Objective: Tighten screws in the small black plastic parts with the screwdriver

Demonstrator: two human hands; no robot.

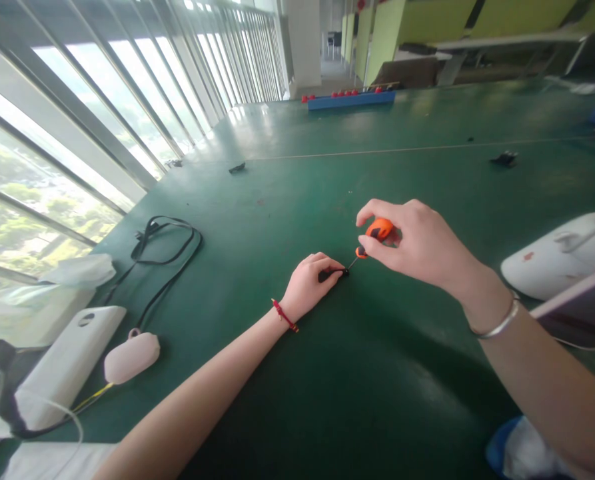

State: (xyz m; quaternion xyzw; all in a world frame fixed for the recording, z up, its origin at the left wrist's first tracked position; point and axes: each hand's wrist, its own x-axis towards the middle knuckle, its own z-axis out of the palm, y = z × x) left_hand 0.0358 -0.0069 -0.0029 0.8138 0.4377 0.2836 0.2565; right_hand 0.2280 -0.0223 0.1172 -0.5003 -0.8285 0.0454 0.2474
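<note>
My right hand [410, 240] grips an orange and black screwdriver [380, 229] by its handle, with the thumb and fingers round it. The thin shaft slants down to the left. Its tip meets the end of a small black piece [346, 272], which my left hand [311, 283] pinches against the green table [297, 213]. Most of that black piece is hidden under the left fingers, so its kind does not show.
At the left lie a looped black cable [177, 263], a pale pink case [132, 358] and a white power bank [72, 367]. A white rounded object [552, 257] stands at the right. Farther back are small black pieces [505, 159] and a blue tray [352, 101] with red parts.
</note>
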